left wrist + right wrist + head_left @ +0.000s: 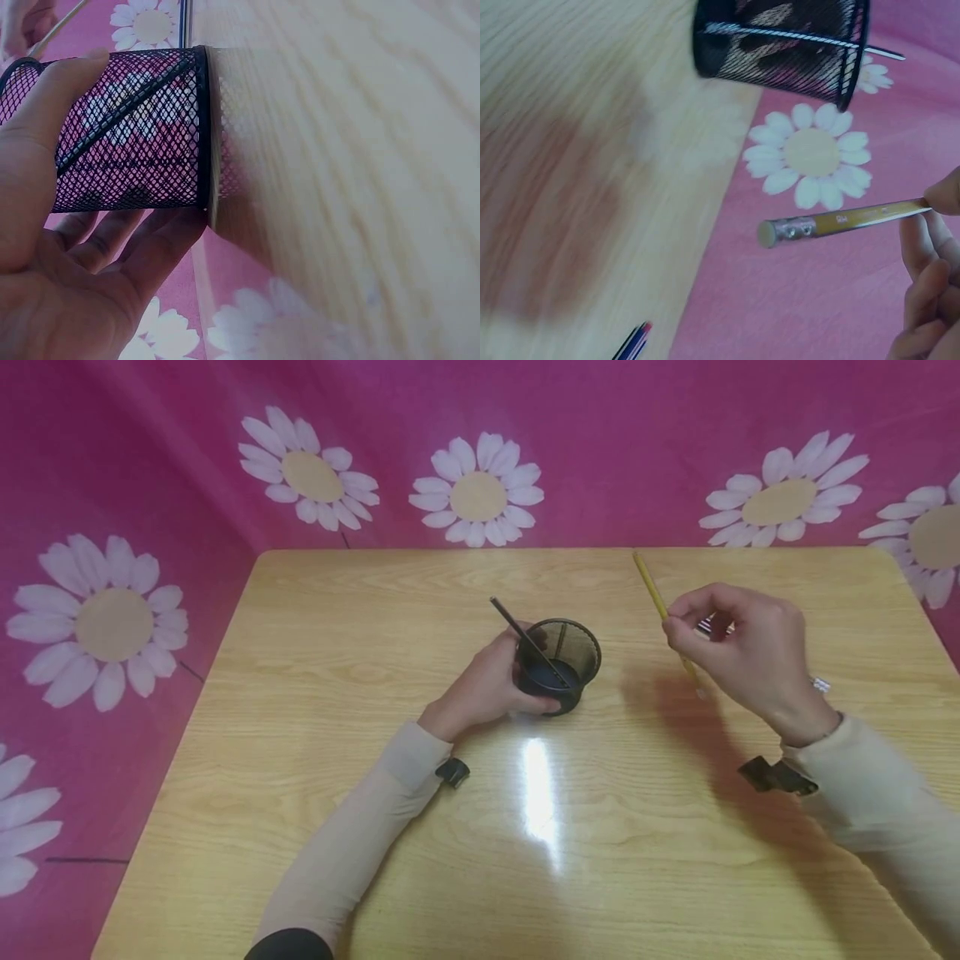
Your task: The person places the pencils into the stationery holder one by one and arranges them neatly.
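Note:
A black wire-mesh pencil cup (583,647) stands near the middle of the wooden table, its round mouth facing up. My left hand (483,681) grips it from the left, thumb on the near side and fingers around the far side. One dark, slender pencil-like stick (510,617) leans in the cup and pokes out over the rim. To the right of the cup, my right hand (757,652) pinches a yellow pencil (649,583) between thumb and fingertips, raised above the table. The pencil's eraser end (769,233) points down in the right wrist view.
Several pens (634,343) lie on the table beneath my right hand, mostly hidden by it in the head view. The wooden table (360,618) meets a pink cloth (600,435) with white daisies at its back and left edges.

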Motion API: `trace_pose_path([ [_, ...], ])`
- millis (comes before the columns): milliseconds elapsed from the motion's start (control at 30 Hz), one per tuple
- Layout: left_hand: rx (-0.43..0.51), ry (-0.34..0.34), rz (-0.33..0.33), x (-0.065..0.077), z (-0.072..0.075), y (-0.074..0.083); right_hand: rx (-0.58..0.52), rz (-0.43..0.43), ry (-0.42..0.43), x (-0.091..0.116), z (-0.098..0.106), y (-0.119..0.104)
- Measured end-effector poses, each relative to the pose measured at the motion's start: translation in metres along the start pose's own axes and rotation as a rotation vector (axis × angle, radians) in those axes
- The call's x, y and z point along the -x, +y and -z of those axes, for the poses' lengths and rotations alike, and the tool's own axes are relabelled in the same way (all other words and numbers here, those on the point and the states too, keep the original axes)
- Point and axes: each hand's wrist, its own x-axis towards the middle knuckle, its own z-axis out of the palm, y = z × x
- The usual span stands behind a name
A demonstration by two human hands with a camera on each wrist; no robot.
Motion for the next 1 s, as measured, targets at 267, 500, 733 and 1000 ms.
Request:
trace_pose_path([
  [267, 0.002, -0.004, 0.002, -0.001, 0.0, 0.001, -0.121, 0.022, 0.062, -0.014, -0.011, -0.02],
  [500, 0.003, -0.008, 0.012, 0.0, 0.0, 0.001, -0.216, 0.109, 0.064, -0.03, -0.02, -0.039],
  [733, 0.016, -0.005, -0.005, -0.001, 0.0, 0.0, -0.275, 0.15, 0.06, -0.042, -0.027, -0.053],
  [1000, 0.029, -0.005, -0.009, -0.001, 0.0, -0.001, -0.32, 0.177, 0.073, -0.054, -0.039, -0.062],
])
